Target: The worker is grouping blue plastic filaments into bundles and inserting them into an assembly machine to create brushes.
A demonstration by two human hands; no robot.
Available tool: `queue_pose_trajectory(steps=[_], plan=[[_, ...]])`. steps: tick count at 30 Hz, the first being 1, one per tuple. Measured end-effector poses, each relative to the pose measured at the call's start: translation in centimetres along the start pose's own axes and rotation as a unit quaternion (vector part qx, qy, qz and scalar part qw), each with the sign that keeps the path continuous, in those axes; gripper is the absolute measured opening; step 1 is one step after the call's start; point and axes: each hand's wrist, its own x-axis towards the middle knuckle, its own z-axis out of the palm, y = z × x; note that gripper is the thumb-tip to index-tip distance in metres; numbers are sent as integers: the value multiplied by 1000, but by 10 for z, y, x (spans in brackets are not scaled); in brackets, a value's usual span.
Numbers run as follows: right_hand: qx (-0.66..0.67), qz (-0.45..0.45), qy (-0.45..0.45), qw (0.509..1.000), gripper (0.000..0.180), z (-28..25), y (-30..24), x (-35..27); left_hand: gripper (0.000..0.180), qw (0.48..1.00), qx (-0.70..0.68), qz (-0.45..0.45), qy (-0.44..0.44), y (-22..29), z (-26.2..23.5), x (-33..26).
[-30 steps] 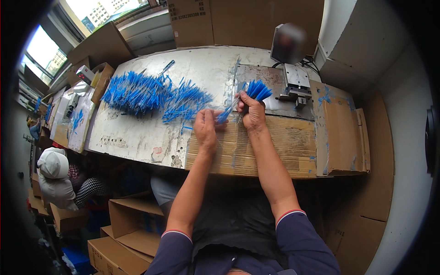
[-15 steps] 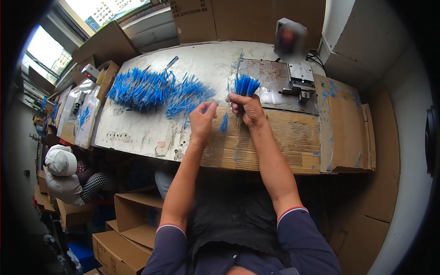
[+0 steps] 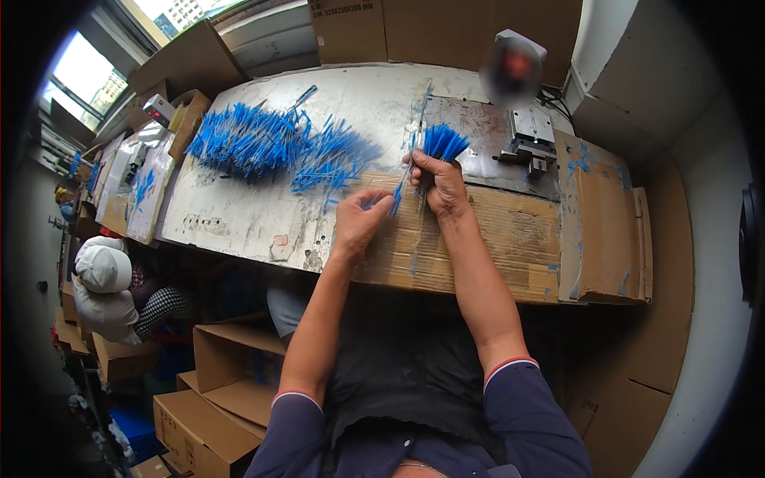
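Note:
My right hand point(image 3: 437, 182) grips a fanned bundle of thin blue sticks point(image 3: 443, 142), its tips pointing away from me over the worn metal plate point(image 3: 486, 135). My left hand point(image 3: 360, 220) pinches a few blue sticks point(image 3: 396, 197) between thumb and fingers, right beside the right hand, above the cardboard sheet point(image 3: 478, 239) on the table's front edge. Two loose heaps of the same blue sticks lie further left on the white tabletop: a big one point(image 3: 243, 139) and a smaller one point(image 3: 335, 155).
A small metal press-like fixture point(image 3: 530, 139) stands at the back right of the table. Cardboard boxes point(image 3: 215, 382) sit on the floor at lower left. More boxes point(image 3: 414, 28) line the back. Trays with blue pieces point(image 3: 139, 187) lie at the far left.
The view has shifted slightly. My right hand has lifted the bundle more upright and my left hand has drawn a few sticks down and apart from it.

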Motion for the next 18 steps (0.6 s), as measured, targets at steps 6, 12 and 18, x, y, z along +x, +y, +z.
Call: queue_pose_trajectory(steps=[6,12,18], plan=[[-29,-8,-14,999,12,2,5,0,21,996,83,-12,-26,-6,-5,2],[3,-31,-8,999,15,-2,10,5,22,996,91,14,-7,-11,-3,1],[4,-23,-12,1000,12,-2,11,6,24,994,104,8,22,-18,-5,0]])
